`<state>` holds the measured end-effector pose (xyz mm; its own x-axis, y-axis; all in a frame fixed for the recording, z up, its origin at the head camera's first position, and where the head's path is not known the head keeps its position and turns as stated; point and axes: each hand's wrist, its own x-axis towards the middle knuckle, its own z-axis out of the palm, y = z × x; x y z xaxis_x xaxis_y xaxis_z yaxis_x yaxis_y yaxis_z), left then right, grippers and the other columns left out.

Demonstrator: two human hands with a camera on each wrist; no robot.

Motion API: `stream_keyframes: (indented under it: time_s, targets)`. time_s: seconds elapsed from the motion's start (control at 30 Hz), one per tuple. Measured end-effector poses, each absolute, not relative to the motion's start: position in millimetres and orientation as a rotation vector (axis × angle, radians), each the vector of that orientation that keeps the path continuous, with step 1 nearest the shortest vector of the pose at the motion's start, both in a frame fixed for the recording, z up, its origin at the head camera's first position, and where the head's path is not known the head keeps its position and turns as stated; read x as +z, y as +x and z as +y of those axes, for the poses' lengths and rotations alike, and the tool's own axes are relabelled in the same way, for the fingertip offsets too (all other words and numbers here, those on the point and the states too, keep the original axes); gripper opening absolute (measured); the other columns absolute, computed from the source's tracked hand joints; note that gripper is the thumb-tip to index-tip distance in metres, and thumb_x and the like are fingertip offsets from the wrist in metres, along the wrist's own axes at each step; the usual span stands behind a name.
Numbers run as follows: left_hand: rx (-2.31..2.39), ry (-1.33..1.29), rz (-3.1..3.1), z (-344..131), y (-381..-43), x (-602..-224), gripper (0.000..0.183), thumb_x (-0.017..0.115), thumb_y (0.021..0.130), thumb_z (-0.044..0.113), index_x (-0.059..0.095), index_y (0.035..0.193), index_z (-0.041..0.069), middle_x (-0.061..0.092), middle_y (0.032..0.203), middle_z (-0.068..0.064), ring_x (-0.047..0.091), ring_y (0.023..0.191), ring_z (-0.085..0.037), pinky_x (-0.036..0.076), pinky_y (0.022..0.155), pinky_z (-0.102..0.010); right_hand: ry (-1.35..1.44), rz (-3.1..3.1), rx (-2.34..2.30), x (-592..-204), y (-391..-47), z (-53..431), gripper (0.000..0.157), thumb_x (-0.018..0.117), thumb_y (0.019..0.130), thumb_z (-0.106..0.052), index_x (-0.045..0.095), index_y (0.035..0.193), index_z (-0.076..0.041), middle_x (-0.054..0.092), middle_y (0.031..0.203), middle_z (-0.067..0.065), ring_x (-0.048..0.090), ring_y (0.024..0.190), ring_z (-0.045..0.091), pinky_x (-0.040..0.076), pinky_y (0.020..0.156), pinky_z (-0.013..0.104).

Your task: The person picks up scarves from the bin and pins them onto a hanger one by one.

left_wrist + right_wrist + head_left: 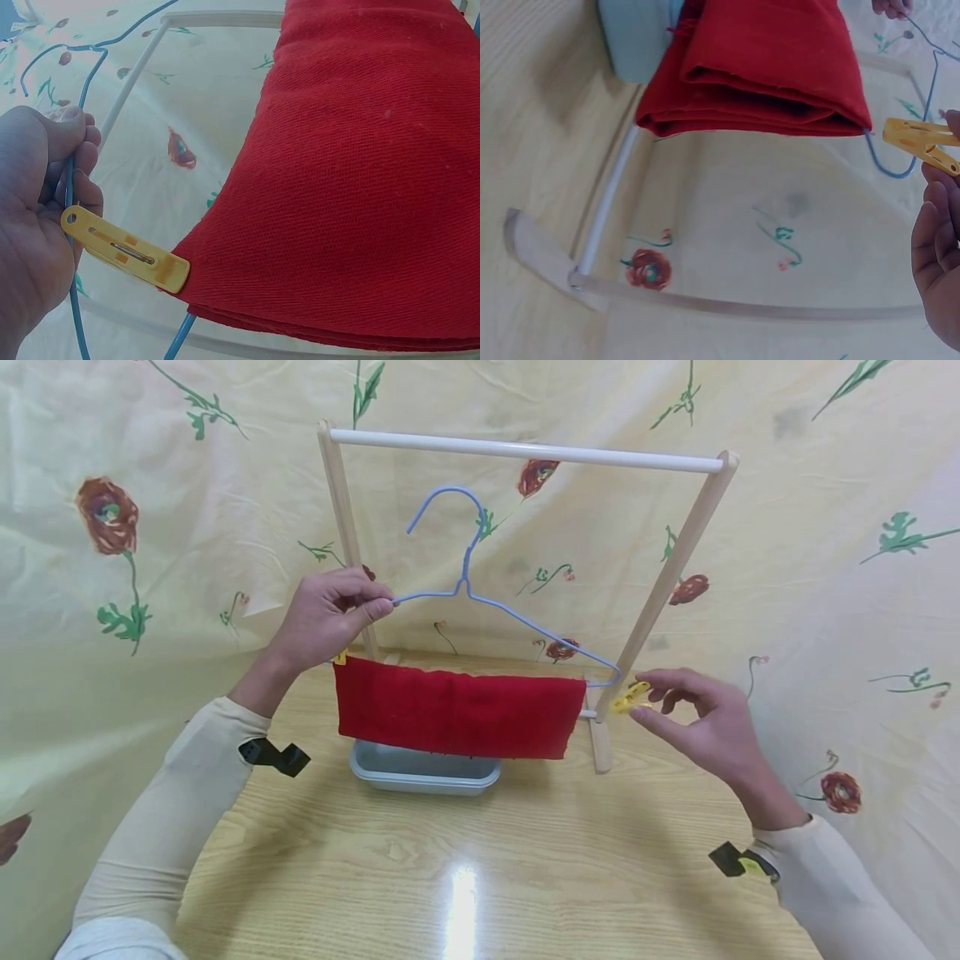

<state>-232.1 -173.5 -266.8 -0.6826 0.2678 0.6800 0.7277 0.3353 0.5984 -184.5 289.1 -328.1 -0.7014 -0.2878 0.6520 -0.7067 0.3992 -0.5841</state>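
Observation:
A blue wire hanger (542, 628) is held up by my left hand (327, 614), which pinches its left shoulder between thumb and fingers. Over the hanger's lower bar hangs a folded red cloth (459, 708). One yellow clothespin (127, 251) clips the cloth's left end, close beneath the left hand. My right hand (697, 718) pinches a second yellow clothespin (919, 135) just beyond the hanger's right corner. In the right wrist view, that clothespin points at the cloth's right end and stands apart from it. No clip shows on that end.
Behind the hanger stands a wooden rack with a white top rail (525, 447) and a right post (667, 585). A light blue-grey basin (423, 783) sits on the wooden table (360, 868), partly behind the cloth. Flower-patterned fabric (825, 610) covers the back and sides.

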Motion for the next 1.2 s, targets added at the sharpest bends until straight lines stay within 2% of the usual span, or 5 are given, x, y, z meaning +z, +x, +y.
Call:
stream_keyframes:
  time_s: [0.1, 0.33, 0.57, 0.83, 1.2]
  targets:
    - [-1.313, -0.869, -2.144, -173.9, -232.4, -266.9, 0.01, 0.076, 0.087, -0.006, 0.079, 0.095, -0.003, 0.061, 0.076, -0.001, 0.047, 0.065, -0.015, 0.038, 0.057, -0.022, 0.866, -2.214, 1.22, -321.3, -186.3, 284.4, 0.047, 0.08, 0.065, 0.023, 0.074, 0.108, 0.006, 0.073, 0.092, 0.0, 0.061, 0.082, 0.007, 0.05, 0.07, 0.014]
    - [-1.326, -0.873, -2.13, -173.9, -232.0, -266.6, 0.009, 0.077, 0.086, -0.006, 0.079, 0.094, -0.003, 0.061, 0.076, -0.001, 0.048, 0.065, -0.015, 0.039, 0.057, -0.022, 0.909, -2.191, 1.157, -309.9, -194.3, 276.0, 0.044, 0.082, 0.061, 0.023, 0.076, 0.102, 0.007, 0.074, 0.091, -0.013, 0.06, 0.077, 0.005, 0.048, 0.068, 0.014]
    - [-1.323, -0.879, -2.121, -174.3, -232.2, -266.4, 0.01, 0.077, 0.086, -0.007, 0.079, 0.094, -0.003, 0.062, 0.076, -0.002, 0.048, 0.065, -0.015, 0.039, 0.057, -0.022, 0.962, -2.158, 0.962, -300.3, -201.6, 271.8, 0.04, 0.087, 0.061, 0.017, 0.081, 0.097, 0.0, 0.07, 0.076, -0.003, 0.057, 0.071, -0.002, 0.044, 0.065, 0.013]
    - [-1.333, -0.87, -2.126, -174.8, -231.5, -266.2, 0.009, 0.077, 0.086, -0.006, 0.079, 0.094, -0.002, 0.063, 0.077, -0.001, 0.049, 0.066, -0.015, 0.039, 0.058, -0.022, 0.977, -2.154, 0.913, -294.0, -204.0, 265.6, 0.033, 0.088, 0.066, 0.015, 0.082, 0.094, -0.001, 0.072, 0.074, 0.002, 0.053, 0.064, -0.002, 0.041, 0.058, 0.013]
    - [-1.335, -0.868, -2.134, -175.1, -230.7, -264.9, 0.009, 0.076, 0.087, -0.006, 0.079, 0.095, -0.003, 0.063, 0.077, -0.003, 0.049, 0.065, -0.015, 0.04, 0.057, -0.022, 1.05, -2.068, 0.838, -293.6, -209.4, 254.5, 0.027, 0.088, 0.063, 0.015, 0.082, 0.083, -0.002, 0.071, 0.069, 0.003, 0.052, 0.063, -0.002, 0.038, 0.057, 0.01]
